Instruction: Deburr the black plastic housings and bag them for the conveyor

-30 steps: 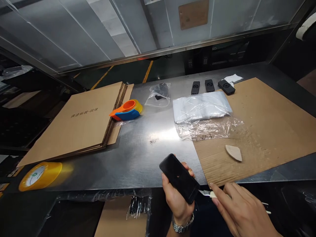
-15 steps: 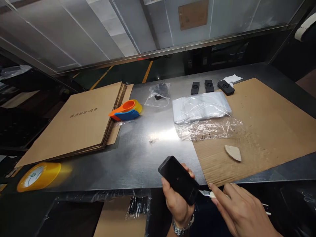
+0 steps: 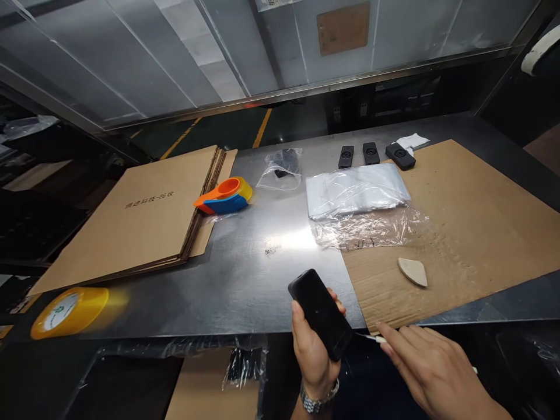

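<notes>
A black rectangular device (image 3: 320,315) lies in my left hand (image 3: 311,353), whose fingers wrap round its sides above a metal watch. My right hand (image 3: 431,361) pinches a small knife (image 3: 374,338) with a pale handle. Its thin blade points left at the lower right edge of the device; whether it touches cannot be made out. Both hands are at the front edge of the metal table (image 3: 245,280). Three black devices, one of them here (image 3: 371,153), rest at the back of the table, behind a stack of clear plastic bags (image 3: 356,189).
Flat cardboard (image 3: 490,216) covers the table's right side, with a beige wedge-shaped piece (image 3: 412,272) on it. At the left are stacked cardboard sheets (image 3: 144,204), an orange and blue tape dispenser (image 3: 225,195) and a yellow tape roll (image 3: 70,312). A bagged black item (image 3: 283,166) lies farther back.
The device in my left hand has shifted slightly right and turned more upright. The knife has tilted, so its blade now looks narrower, and my right hand has moved slightly right.
</notes>
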`<state>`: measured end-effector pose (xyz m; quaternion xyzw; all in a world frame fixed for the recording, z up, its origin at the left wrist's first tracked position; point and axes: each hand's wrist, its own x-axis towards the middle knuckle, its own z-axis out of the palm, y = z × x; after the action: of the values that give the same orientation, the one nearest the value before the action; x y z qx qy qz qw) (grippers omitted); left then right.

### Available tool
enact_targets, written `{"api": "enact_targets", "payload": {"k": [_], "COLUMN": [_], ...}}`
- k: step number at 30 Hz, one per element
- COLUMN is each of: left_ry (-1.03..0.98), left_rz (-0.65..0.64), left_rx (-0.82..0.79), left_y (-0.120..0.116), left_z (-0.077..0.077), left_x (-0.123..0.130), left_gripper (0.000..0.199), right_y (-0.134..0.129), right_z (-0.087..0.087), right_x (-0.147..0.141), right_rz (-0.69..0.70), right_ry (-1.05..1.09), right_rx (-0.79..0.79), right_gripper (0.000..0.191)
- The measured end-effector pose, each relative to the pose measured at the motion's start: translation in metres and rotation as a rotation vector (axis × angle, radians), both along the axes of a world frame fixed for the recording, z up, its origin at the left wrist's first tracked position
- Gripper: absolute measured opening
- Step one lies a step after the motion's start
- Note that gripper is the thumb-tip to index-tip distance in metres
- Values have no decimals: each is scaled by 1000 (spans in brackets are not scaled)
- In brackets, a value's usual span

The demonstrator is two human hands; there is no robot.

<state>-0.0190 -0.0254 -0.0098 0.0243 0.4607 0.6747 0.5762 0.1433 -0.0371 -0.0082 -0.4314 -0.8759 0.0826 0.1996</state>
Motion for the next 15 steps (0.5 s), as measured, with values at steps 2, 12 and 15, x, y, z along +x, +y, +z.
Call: {"api": "enact_targets", "payload": {"k": [2,12,15], "left_ry": [-19,-45,-43], "left_rz": [-18,-121,-134], "left_rx": [-24,-45,-52], "left_y": [1,3,3], "left_z": [1,1,2], "left_x": [-1,-3,-3], "left_gripper": [49,47,48], "right_y": [1,4,4], "right_z": [2,3,2], "right_x": [0,-4,-4], "right_rz": [-15,13,12], "right_ry": [20,-91,-119], "right_rx": [-13,-45,-29], "right_gripper": [34,37,36]}}
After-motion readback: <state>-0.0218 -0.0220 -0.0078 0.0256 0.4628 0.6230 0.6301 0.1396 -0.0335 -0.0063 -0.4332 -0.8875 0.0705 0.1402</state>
